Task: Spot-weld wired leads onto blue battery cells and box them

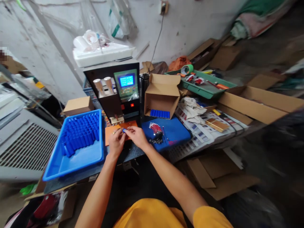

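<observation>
Two hands [127, 136] — blue tray [57, 164] left, welder [114, 91] behind

Blue tray [71, 158] left, wire bundle [156, 131] right

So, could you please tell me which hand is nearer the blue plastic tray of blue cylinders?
Left. The left hand is just right of the blue plastic tray; the right hand lies farther right.

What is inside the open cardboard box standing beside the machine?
The cardboard box holds a row of blue cells along its bottom front. Its deeper interior is shadowed, so anything behind them cannot be seen.
</observation>
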A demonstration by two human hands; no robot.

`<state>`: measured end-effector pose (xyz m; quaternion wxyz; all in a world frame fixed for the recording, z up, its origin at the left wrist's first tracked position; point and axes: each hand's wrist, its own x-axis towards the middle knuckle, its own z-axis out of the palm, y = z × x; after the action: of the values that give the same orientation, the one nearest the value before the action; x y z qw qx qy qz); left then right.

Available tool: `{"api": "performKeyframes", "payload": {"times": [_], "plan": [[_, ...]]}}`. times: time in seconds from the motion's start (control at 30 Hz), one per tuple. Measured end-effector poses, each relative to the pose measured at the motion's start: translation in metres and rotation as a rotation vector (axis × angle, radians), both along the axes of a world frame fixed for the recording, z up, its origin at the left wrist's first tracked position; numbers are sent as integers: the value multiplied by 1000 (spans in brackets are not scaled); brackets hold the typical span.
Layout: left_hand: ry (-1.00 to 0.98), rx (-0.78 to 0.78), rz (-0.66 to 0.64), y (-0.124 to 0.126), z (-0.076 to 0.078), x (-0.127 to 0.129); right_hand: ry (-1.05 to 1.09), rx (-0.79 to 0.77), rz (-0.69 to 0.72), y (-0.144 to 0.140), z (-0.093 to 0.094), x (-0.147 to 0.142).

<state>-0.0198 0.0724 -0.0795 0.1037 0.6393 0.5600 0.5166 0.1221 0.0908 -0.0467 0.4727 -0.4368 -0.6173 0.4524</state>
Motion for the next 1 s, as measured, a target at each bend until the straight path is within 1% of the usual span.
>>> {"api": "performKeyframes", "payload": {"times": [0.07, 0.17, 0.23, 0.33, 0.4, 0.5, 0.57, 0.7, 0.9, 1.0], "plan": [[65, 30, 9, 0, -4, 2, -47, 39, -44, -8, -3, 6], [111, 58, -16, 1, -7, 11, -234, 162, -205, -19, -2, 21], [107, 85, -42, 1, -6, 20, -310, 246, -281, -26, 1, 32], [79, 133, -65, 1, -1, 34, -325, 366, -308, -30, 4, 44], [69, 160, -86, 2, 1, 42, -346, 477, -328, -30, 6, 50], [97, 194, -126, 3, 3, 47, -460, 651, -327, -27, 9, 55], [139, 215, -141, 5, 2, 47, -563, 711, -292, -26, 11, 58], [215, 231, -160, 6, 0, 44, -681, 704, -251, -24, 12, 63], [312, 274, -175, 7, -5, 43, -686, 673, -185, -24, 9, 64], [325, 291, -186, 10, -4, 45, -687, 676, -173, -23, 10, 63]]}}
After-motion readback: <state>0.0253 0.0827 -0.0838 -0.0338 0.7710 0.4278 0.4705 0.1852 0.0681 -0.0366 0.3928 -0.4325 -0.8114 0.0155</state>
